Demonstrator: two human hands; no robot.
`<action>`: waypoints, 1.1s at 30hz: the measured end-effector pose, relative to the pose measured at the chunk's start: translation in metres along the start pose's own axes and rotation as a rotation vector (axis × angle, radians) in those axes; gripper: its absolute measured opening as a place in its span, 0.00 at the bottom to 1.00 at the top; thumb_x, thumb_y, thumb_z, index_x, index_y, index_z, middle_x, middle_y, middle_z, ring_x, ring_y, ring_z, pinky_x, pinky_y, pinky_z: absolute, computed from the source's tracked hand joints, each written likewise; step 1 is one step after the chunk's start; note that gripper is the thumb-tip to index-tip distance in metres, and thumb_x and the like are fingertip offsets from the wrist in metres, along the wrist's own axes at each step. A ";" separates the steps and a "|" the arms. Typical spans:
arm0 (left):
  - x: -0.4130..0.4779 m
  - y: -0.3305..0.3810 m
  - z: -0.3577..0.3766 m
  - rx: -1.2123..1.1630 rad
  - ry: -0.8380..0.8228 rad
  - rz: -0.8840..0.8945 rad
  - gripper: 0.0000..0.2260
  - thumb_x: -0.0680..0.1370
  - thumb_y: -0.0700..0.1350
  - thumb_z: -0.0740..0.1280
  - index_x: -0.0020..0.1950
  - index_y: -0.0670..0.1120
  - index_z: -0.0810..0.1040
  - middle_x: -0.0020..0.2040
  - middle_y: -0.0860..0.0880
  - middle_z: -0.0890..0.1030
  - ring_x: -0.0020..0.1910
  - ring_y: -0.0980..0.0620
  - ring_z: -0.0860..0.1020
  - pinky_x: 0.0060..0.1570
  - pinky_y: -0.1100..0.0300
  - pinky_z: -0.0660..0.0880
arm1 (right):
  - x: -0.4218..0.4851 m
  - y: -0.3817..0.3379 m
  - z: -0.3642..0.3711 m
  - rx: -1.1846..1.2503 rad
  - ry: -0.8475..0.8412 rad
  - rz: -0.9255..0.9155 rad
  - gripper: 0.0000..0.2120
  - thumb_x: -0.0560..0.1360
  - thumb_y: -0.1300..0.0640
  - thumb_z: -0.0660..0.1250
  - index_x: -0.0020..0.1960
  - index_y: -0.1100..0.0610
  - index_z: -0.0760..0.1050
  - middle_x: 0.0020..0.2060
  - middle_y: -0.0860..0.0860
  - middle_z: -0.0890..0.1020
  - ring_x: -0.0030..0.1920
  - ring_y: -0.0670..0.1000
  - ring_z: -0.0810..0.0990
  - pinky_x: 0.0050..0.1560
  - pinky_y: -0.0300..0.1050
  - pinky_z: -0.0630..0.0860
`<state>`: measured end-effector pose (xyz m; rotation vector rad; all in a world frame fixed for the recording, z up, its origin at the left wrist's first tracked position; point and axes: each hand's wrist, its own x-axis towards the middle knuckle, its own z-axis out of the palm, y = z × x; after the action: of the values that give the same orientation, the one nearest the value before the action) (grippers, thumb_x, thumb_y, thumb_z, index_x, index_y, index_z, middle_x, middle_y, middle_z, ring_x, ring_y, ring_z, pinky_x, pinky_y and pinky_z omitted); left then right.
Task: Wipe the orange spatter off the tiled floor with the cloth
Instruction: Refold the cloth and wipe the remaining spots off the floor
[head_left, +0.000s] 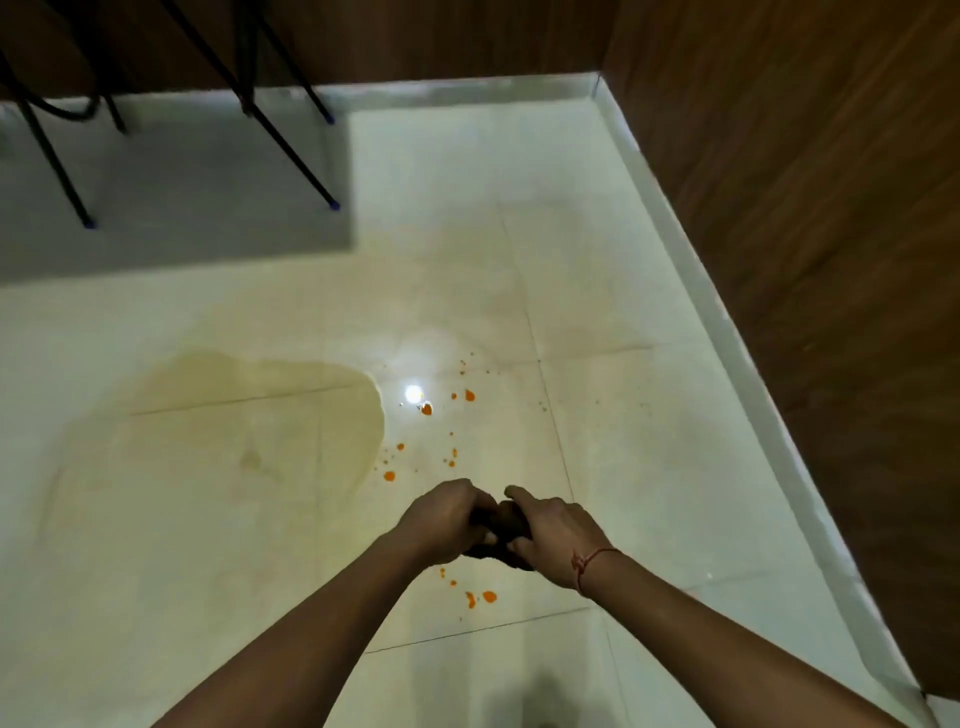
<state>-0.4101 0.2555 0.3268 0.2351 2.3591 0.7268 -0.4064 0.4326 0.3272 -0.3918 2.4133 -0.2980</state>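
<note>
Orange spatter (426, 409) dots the pale tiled floor (208, 519) in the middle of the view. More orange drops (488, 596) lie just below my hands. My left hand (447, 519) and my right hand (550, 535) are held together above the floor, both closed around a small dark bunched cloth (500, 553). Most of the cloth is hidden between the fingers. A red thread circles my right wrist.
A wide yellowish wet patch (260, 410) spreads to the left of the spatter. Thin black furniture legs (296, 156) stand at the back left. A wood-panelled wall (831, 260) with a white skirting (727, 322) runs along the right.
</note>
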 end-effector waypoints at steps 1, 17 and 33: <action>0.032 -0.022 0.038 0.015 0.008 0.029 0.06 0.73 0.45 0.70 0.50 0.50 0.82 0.37 0.55 0.73 0.42 0.50 0.76 0.33 0.59 0.67 | 0.028 0.022 0.042 -0.046 -0.008 -0.029 0.20 0.79 0.51 0.60 0.70 0.52 0.67 0.57 0.56 0.80 0.56 0.60 0.78 0.50 0.47 0.68; 0.269 -0.235 0.330 0.721 0.048 0.405 0.19 0.79 0.45 0.53 0.68 0.44 0.72 0.68 0.43 0.73 0.72 0.39 0.65 0.70 0.40 0.58 | 0.217 0.259 0.343 -0.399 0.261 -0.095 0.22 0.77 0.38 0.55 0.47 0.51 0.80 0.40 0.51 0.83 0.40 0.54 0.82 0.36 0.46 0.75; 0.269 -0.279 0.313 0.957 -0.056 0.473 0.30 0.75 0.47 0.36 0.79 0.48 0.51 0.80 0.50 0.51 0.78 0.45 0.46 0.73 0.45 0.38 | 0.247 0.258 0.406 -0.148 0.429 0.009 0.27 0.80 0.45 0.52 0.78 0.46 0.57 0.78 0.49 0.57 0.78 0.52 0.51 0.73 0.65 0.53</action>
<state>-0.4144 0.2537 -0.1718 1.2167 2.4371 -0.2817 -0.3759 0.5397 -0.2015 -0.4167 2.8684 -0.2166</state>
